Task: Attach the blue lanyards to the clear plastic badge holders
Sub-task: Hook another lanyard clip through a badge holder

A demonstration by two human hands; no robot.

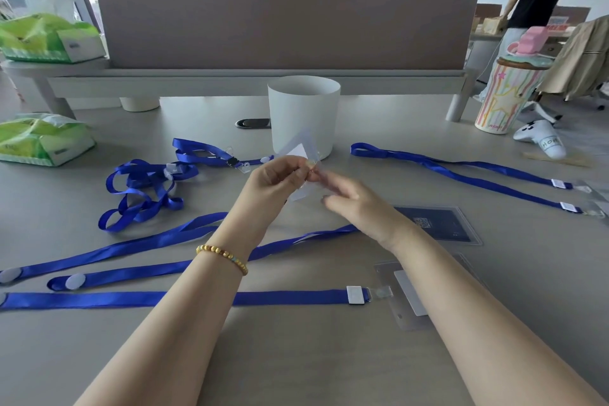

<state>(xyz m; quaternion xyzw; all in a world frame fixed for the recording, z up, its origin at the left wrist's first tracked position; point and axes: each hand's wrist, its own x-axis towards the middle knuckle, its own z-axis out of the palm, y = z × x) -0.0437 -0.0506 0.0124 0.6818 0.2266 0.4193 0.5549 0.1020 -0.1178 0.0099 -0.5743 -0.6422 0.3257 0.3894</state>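
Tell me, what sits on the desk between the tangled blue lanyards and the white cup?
In the head view, one looped blue lanyard with a clear clip lies between the tangled pile and white cup.

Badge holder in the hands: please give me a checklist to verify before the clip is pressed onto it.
1. Holder lifted off the table: ok.
2. Left hand grip pinching the holder's edge: ok.
3. Right hand fingers at the same spot: ok.
4. Clip lined up with the holder's slot: cannot tell, blurred.
5. Lanyard trailing free under the hands, not tangled with the pile: ok.
6. White cup clear of the holder: cannot tell.
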